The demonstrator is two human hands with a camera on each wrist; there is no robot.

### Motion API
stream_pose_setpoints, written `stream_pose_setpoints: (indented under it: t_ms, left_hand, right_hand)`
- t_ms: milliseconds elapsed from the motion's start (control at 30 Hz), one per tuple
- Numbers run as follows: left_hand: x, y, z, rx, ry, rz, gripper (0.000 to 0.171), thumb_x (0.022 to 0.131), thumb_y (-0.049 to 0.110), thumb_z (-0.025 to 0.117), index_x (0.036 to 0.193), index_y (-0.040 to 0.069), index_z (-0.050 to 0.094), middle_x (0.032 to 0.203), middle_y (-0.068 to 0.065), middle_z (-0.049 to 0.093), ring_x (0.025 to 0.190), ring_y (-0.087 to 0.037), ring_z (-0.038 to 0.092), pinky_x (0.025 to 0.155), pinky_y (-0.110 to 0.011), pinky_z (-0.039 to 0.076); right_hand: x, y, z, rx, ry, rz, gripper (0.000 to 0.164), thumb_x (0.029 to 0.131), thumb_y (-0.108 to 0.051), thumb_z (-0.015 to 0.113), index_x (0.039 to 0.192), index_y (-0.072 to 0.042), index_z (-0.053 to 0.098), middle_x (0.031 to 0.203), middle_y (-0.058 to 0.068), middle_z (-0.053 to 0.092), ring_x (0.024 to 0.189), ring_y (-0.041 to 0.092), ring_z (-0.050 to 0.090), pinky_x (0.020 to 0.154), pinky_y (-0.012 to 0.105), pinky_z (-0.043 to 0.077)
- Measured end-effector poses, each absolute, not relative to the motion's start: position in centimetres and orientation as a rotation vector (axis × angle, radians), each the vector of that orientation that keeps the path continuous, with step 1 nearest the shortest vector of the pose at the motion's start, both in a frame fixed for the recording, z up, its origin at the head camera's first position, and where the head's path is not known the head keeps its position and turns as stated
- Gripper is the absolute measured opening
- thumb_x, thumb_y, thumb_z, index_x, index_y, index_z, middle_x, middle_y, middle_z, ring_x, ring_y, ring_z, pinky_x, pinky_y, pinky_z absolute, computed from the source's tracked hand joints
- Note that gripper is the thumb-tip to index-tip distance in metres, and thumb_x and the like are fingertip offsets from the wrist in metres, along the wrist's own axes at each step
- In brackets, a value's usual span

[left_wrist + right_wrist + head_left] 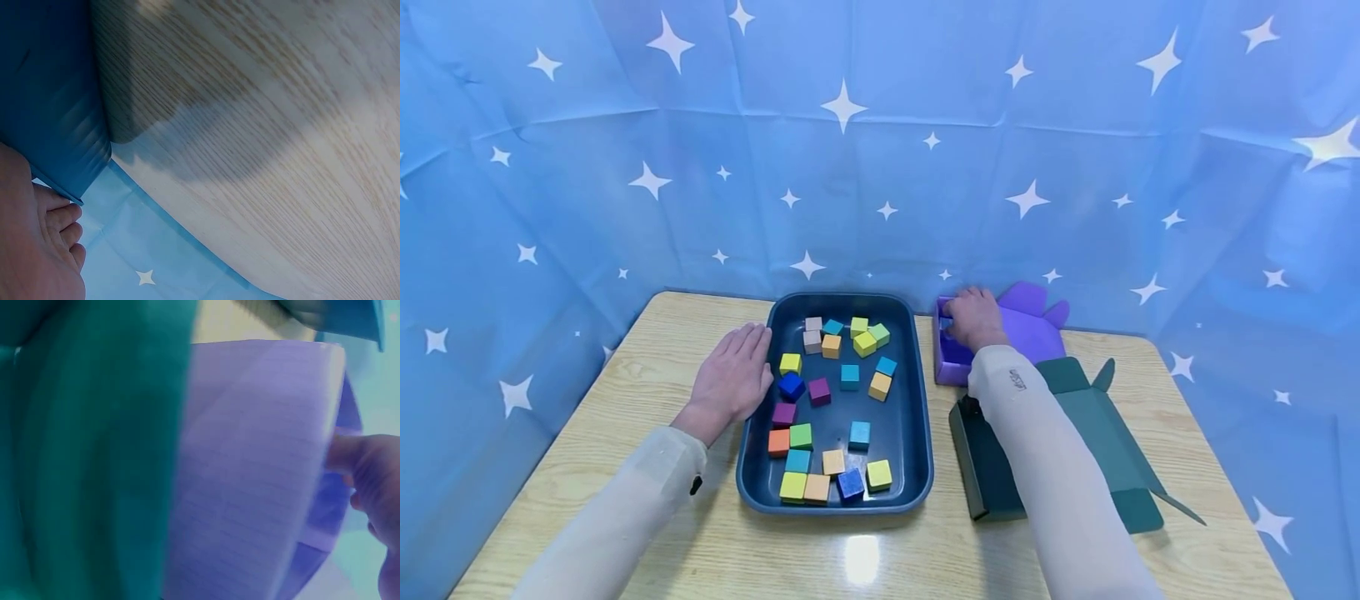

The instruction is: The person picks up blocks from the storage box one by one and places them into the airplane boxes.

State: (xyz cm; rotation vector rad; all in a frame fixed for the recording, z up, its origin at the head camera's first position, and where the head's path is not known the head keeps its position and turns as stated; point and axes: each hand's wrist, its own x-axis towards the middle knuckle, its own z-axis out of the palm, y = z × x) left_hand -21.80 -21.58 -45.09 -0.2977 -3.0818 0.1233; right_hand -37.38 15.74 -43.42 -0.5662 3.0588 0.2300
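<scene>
A dark blue tray [835, 507] holds several coloured wooden cubes, among them a yellow cube [878, 475] and a magenta cube [820, 392]. Along its left rim rests my left hand [733, 379], fingers straight and side by side; the left wrist view shows it against the tray's outer wall [56, 94]. My right hand [976, 318] reaches into the purple box [951, 375], fingers bent. Between its thumb and fingers a small blue cube [946, 322] shows, partly covered. In the right wrist view the thumb passes behind the box wall [256, 462], which hides the fingertips.
An open dark green box [966, 467] stands in front of the purple one, under my right forearm. Its lid [1108, 442] lies spread to the right. The purple lid [1033, 333] is folded back beside the star-patterned blue cloth [842, 183] behind the table.
</scene>
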Motion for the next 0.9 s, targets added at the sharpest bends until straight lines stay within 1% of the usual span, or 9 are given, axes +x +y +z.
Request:
stream_pose_setpoints:
  t_ms: [33, 133, 267, 433, 667, 767, 900]
  left_hand:
    - [-21.8, -21.6, -45.1, -0.300, -3.085, 0.126, 0.066, 0.100, 0.035, 0.038, 0.154, 0.001, 0.021, 0.160, -0.016, 0.027, 0.150, -0.034, 0.022, 0.125, -0.046, 0.017]
    - [-21.8, -21.6, -45.0, -0.304, -3.095, 0.119, 0.066, 0.100, 0.035, 0.038, 0.154, 0.001, 0.020, 0.161, -0.017, 0.026, 0.150, -0.035, 0.021, 0.125, -0.047, 0.016]
    - [-21.7, -21.7, -45.1, -0.305, -3.106, 0.113, 0.066, 0.100, 0.035, 0.037, 0.154, 0.000, 0.020, 0.161, -0.017, 0.025, 0.150, -0.036, 0.021, 0.125, -0.048, 0.016]
    - [-21.6, -21.7, -45.1, -0.311, -3.107, 0.108, 0.066, 0.101, 0.035, 0.037, 0.154, 0.000, 0.020, 0.160, -0.018, 0.025, 0.150, -0.036, 0.020, 0.125, -0.048, 0.015]
    - [-21.6, -21.7, -45.0, -0.302, -3.096, 0.096, 0.066, 0.101, 0.035, 0.037, 0.154, 0.000, 0.020, 0.160, -0.018, 0.027, 0.149, -0.036, 0.022, 0.124, -0.049, 0.016]
    - [-21.6, -21.6, -44.9, -0.307, -3.104, 0.091, 0.066, 0.101, 0.035, 0.037, 0.154, 0.000, 0.019, 0.160, -0.018, 0.025, 0.149, -0.036, 0.021, 0.125, -0.049, 0.015]
    - [-21.6, -21.5, -44.9, -0.314, -3.110, 0.082, 0.067, 0.101, 0.036, 0.037, 0.155, 0.000, 0.017, 0.161, -0.018, 0.023, 0.150, -0.037, 0.019, 0.125, -0.049, 0.014]
  right_hand:
    - [-37.3, 15.9, -43.3, -0.574, 3.071, 0.219, 0.028, 0.087, -0.034, 0.072, 0.108, -0.015, 0.073, 0.126, 0.012, 0.063, 0.123, 0.035, 0.050, 0.109, 0.051, 0.035]
    - [-36.9, 16.0, -42.6, -0.604, 3.103, 0.184, 0.032, 0.088, -0.036, 0.071, 0.112, -0.016, 0.072, 0.129, 0.011, 0.060, 0.127, 0.035, 0.047, 0.112, 0.052, 0.033]
    - [-35.9, 15.7, -41.5, -0.675, 3.145, 0.149, 0.036, 0.088, -0.035, 0.072, 0.119, -0.019, 0.070, 0.130, 0.010, 0.059, 0.129, 0.034, 0.046, 0.114, 0.052, 0.031]
    - [-34.4, 15.0, -40.0, -0.753, 3.197, 0.099, 0.032, 0.089, -0.035, 0.071, 0.116, -0.018, 0.071, 0.127, 0.007, 0.060, 0.125, 0.031, 0.048, 0.114, 0.050, 0.032]
    - [-32.1, 13.0, -38.1, -0.841, 3.193, 0.028, 0.035, 0.089, -0.033, 0.071, 0.121, -0.018, 0.069, 0.127, 0.007, 0.060, 0.125, 0.029, 0.049, 0.114, 0.048, 0.033]
    - [-31.0, 12.1, -38.1, -0.897, 3.168, 0.011, 0.037, 0.089, -0.037, 0.070, 0.121, -0.018, 0.069, 0.126, 0.006, 0.060, 0.125, 0.027, 0.049, 0.115, 0.047, 0.033]
    - [-29.2, 11.1, -38.7, -1.013, 3.122, 0.015, 0.037, 0.089, -0.042, 0.069, 0.117, -0.018, 0.071, 0.123, 0.004, 0.062, 0.121, 0.025, 0.051, 0.114, 0.045, 0.034]
